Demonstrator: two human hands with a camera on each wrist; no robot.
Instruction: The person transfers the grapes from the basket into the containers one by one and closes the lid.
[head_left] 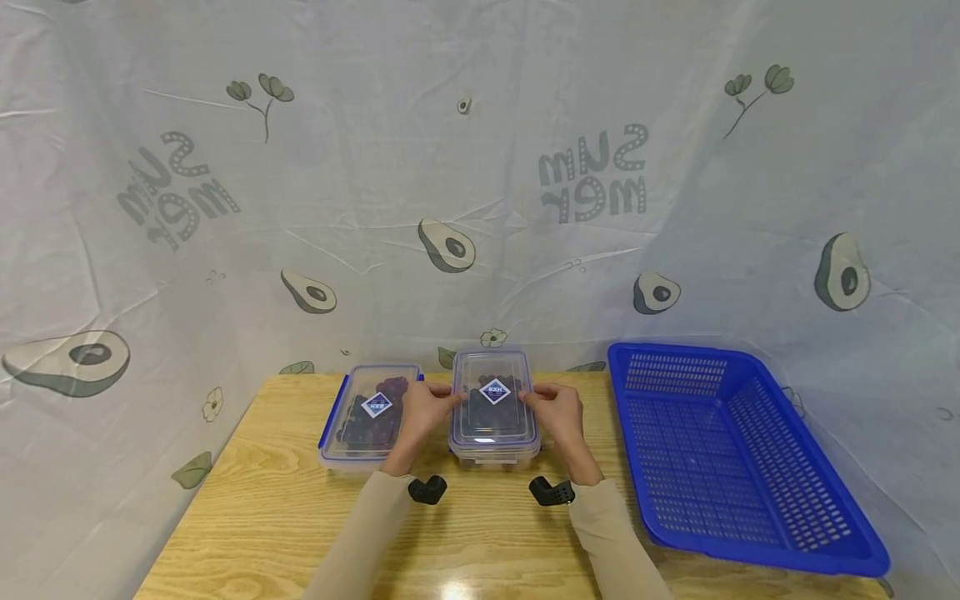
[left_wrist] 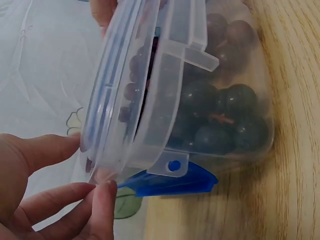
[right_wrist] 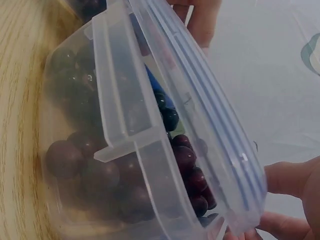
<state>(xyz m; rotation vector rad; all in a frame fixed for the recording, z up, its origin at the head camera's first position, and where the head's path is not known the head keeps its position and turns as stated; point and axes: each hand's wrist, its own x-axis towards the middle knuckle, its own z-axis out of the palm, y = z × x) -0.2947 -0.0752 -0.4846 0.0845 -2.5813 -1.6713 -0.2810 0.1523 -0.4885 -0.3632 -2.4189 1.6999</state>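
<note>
On the table stands a clear plastic food box point(head_left: 491, 457) of dark grapes point(left_wrist: 241, 102), in front of me. Its clear lid point(head_left: 487, 429), with a blue rim and a diamond label, lies over it; both wrist views show a gap between lid and box rim. The left hand point(head_left: 426, 408) pinches the lid's left edge between thumb and fingers. On the opposite edge, the right hand point(head_left: 557, 410) pinches it likewise. A blue side latch point(left_wrist: 175, 182) hangs unfastened from the box. Close to the left hand sits a second lidded grape box point(head_left: 348, 433) with blue latches.
A large blue plastic basket point(head_left: 637, 483) with perforated sides stands to the right on the wooden table point(head_left: 247, 500). Behind the table hangs a pale curtain point(head_left: 375, 167) printed with avocados. A black wrist device point(head_left: 551, 492) sits on each wrist.
</note>
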